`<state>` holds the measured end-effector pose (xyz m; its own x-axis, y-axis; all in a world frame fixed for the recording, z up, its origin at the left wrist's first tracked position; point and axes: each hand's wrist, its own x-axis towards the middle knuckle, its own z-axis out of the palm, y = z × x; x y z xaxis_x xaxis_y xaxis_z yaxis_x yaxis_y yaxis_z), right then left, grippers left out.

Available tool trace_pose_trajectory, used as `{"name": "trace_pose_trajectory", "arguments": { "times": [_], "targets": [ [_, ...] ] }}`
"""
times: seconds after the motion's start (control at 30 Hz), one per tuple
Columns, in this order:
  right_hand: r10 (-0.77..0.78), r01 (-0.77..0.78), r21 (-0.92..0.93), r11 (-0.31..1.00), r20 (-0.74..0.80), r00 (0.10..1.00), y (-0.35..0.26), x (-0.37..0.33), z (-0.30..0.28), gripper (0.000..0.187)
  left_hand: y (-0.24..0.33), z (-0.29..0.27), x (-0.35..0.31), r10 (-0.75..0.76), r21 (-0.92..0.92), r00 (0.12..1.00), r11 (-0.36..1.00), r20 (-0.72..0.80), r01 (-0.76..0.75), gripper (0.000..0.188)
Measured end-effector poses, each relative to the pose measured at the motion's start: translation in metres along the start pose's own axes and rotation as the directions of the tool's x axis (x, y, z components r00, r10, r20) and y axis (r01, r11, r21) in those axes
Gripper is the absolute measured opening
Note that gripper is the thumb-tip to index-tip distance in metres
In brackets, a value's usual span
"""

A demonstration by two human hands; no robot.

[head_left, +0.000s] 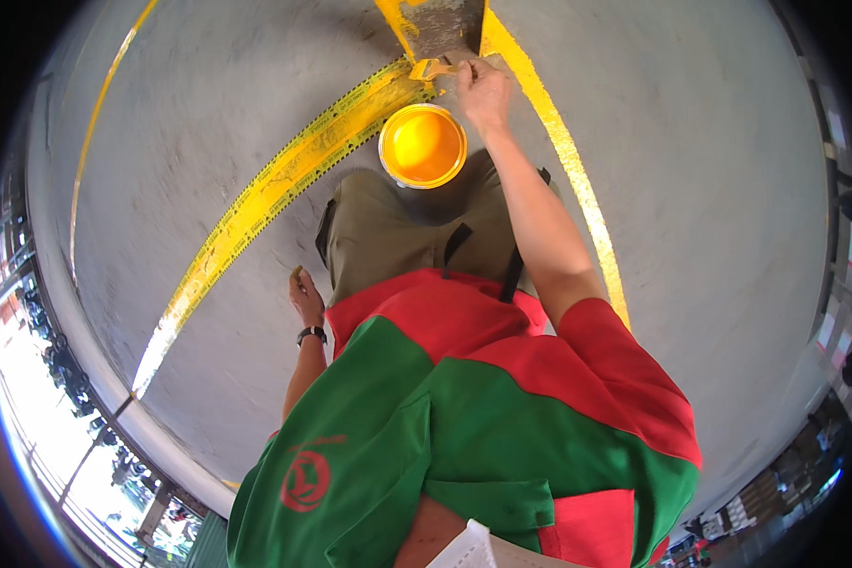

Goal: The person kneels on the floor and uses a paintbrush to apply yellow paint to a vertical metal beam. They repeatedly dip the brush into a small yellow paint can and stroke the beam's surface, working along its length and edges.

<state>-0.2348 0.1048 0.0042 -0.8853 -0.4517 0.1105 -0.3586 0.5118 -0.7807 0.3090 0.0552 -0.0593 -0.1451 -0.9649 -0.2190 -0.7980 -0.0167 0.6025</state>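
Note:
My right hand point(485, 97) is closed round the handle of a paintbrush point(428, 69) whose bristles are covered in yellow paint. The brush touches or hovers just over the far end of a yellow floor stripe point(284, 180), bordered on both sides by printed yellow-and-black tape. Just nearer to me stands a round, open bucket of yellow paint point(423, 146), in front of my knees. Low at my left side, my left hand point(306, 299) has its fingers curled, with something small and brownish at the fingertips that I cannot make out.
A worn, partly yellow post or plate point(442, 26) rises at the far end of the stripe. Another yellow line point(563, 142) runs along my right, and a thinner one point(91, 123) lies far left. Grey floor point(701, 189) surrounds me.

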Motion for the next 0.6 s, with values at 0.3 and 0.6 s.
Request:
{"name": "trace_pose_trajectory", "arguments": {
  "times": [0.3, 0.6],
  "targets": [
    [0.173, -0.127, 0.379, 0.917, -0.088, 0.981, 0.028, 0.027, -0.008, 0.03, 0.0, -0.003, -0.007, -0.105, -0.021, 0.993, 0.994, -0.045, 0.104, 0.042],
    [0.167, -0.129, 0.404, 0.906, -0.06, 0.984, 0.055, 0.02, 0.05, 0.028, -0.017, -0.018, -0.01, -0.183, 0.001, 0.981, 0.983, -0.066, 0.184, 0.042]
  ]
}}
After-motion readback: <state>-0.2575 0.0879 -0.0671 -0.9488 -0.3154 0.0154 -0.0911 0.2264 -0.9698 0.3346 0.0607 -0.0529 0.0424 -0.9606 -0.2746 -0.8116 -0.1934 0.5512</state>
